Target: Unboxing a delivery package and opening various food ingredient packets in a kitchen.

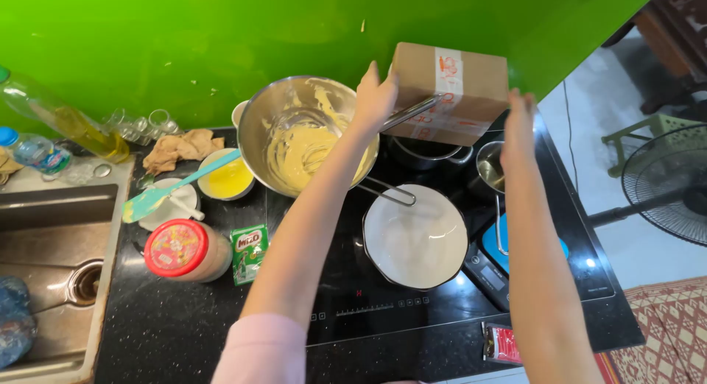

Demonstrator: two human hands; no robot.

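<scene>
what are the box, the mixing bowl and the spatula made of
Box: plain brown cardboard, matte, with a pale tape strip; both hands, left and right, press its sides. Mixing bowl: likely stainless steel, shiny with reflections. Spatula: probably silicone or plastic, smooth teal.

Both hands (442, 108) on cardboard box (451, 93)

One cardboard box (451, 93), one metal mixing bowl (294, 134), perhaps three pots (416, 240), two bottles (66, 122).
</scene>
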